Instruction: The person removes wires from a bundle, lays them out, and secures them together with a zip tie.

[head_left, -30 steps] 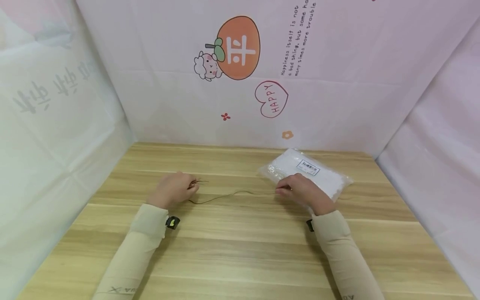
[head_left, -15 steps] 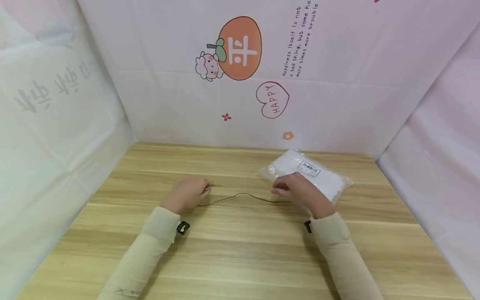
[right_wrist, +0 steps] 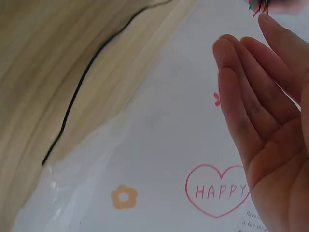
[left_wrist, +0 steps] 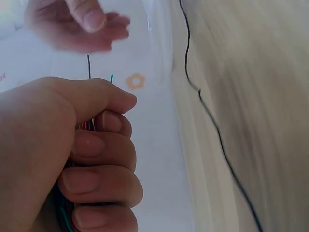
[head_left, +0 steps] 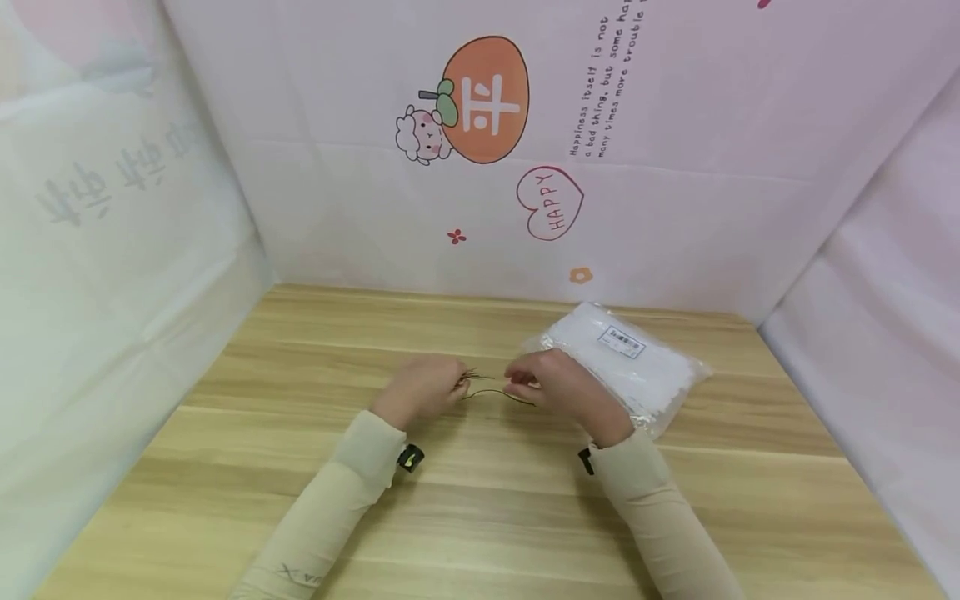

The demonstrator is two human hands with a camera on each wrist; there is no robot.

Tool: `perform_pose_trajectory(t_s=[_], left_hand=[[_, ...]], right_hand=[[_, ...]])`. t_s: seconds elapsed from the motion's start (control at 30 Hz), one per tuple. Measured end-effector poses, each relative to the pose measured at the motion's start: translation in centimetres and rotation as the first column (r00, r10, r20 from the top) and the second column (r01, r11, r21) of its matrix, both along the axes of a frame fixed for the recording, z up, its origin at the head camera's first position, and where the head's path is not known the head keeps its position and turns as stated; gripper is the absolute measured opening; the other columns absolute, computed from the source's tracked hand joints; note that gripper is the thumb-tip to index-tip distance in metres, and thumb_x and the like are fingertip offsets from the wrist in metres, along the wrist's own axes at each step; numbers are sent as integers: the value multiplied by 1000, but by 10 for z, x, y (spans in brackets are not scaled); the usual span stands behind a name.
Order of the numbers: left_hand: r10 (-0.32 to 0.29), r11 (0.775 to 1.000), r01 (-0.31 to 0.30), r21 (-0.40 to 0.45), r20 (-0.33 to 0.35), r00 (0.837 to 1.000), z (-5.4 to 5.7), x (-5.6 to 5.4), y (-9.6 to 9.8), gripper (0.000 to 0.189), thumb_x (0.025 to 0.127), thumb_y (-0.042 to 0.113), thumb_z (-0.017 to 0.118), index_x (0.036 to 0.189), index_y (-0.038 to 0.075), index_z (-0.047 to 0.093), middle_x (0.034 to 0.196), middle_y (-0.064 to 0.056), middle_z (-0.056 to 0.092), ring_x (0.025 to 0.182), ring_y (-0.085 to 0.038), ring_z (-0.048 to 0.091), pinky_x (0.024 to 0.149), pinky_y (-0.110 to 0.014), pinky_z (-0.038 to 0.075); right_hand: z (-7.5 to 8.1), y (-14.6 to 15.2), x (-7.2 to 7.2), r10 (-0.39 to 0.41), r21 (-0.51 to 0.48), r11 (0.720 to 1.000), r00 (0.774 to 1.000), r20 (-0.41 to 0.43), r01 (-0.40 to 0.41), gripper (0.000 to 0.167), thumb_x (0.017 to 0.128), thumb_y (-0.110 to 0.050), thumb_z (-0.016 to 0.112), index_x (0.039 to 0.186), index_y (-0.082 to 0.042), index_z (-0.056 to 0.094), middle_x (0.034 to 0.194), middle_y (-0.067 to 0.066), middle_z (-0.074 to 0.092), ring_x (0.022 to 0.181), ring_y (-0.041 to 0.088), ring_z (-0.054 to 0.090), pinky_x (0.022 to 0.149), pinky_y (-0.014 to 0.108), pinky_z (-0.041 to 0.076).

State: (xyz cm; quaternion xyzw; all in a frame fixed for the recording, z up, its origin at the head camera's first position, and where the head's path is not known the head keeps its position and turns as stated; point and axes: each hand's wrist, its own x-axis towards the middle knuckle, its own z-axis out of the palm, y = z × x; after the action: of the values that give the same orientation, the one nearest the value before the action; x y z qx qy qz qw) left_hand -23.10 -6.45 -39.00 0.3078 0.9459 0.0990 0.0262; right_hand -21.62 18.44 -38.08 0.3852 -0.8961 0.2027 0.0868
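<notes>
My left hand (head_left: 423,387) grips a bundle of thin coloured wires (head_left: 474,377), whose loose ends stick out past the thumb and forefinger. Green, red and black strands show among the wires (left_wrist: 84,125) in the left wrist view; most of the bundle is hidden in the fist. On the table a single wavy black wire (right_wrist: 72,101) lies below both hands. Facing the wire ends, my right hand (head_left: 558,387) holds nothing, its fingers loosely bent and the thumb apart from them. In the right wrist view its fingers (right_wrist: 241,106) are nearly straight.
A clear plastic bag with white contents (head_left: 660,367) and a barcode label lies behind and beside the right hand. The wood-grain table (head_left: 480,517) is enclosed by white printed cloth (head_left: 337,208) at the back and both sides.
My left hand has moved right with the wire bundle. The right hand, which pinched the black wire's end a second ago, has let it go and moved left towards the bundle.
</notes>
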Motion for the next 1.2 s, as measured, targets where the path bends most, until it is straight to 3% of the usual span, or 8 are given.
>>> perform_pose_trajectory(t_s=[0.27, 0.53, 0.7, 0.93, 1.2], left_hand=[[-21, 1000, 20, 1, 9, 1000, -6, 5, 4, 29, 107, 21, 56, 78, 19, 57, 70, 4, 49, 66, -13, 45, 63, -31, 42], [-67, 998, 66, 17, 23, 998, -9, 6, 8, 35, 109, 24, 53, 75, 18, 57, 66, 5, 42, 63, -12, 42, 63, -30, 39], [-74, 997, 73, 19, 48, 996, -9, 6, 9, 37, 113, 33, 48, 80, 19, 58, 67, 6, 43, 65, -12, 45, 65, -31, 42], [-67, 997, 64, 34, 108, 992, -8, 4, 2, 32, 113, 30, 49, 85, 18, 59, 75, 2, 52, 76, -15, 55, 81, -39, 53], [-81, 996, 77, 36, 126, 989, -11, 6, 1, 35, 114, 31, 47, 83, 19, 56, 72, 5, 46, 70, -12, 49, 74, -33, 48]], right_hand=[[-7, -25, 6, 17, -34, 999, 995, -102, -20, 9, 91, -14, 83, 95, -7, 79, 87, 1, 79, 77, 10, 72, 71, 22, 59], [-12, -36, 11, -15, 42, 999, 977, -214, 24, 8, 90, -18, 85, 89, -13, 79, 84, -5, 77, 75, 5, 71, 69, 18, 57], [-12, -33, 10, -48, 40, 998, 978, -203, 58, 10, 90, -14, 84, 86, -13, 75, 81, -4, 75, 72, 7, 68, 66, 21, 56], [-10, -13, 7, -138, 54, 988, 978, -154, 148, 19, 87, -10, 86, 80, -15, 69, 75, -7, 68, 67, 6, 58, 63, 26, 52], [-14, -12, 3, -18, 10, 1000, 991, -130, 19, 6, 93, -12, 81, 90, -12, 76, 85, -4, 74, 74, 5, 64, 69, 23, 56]])
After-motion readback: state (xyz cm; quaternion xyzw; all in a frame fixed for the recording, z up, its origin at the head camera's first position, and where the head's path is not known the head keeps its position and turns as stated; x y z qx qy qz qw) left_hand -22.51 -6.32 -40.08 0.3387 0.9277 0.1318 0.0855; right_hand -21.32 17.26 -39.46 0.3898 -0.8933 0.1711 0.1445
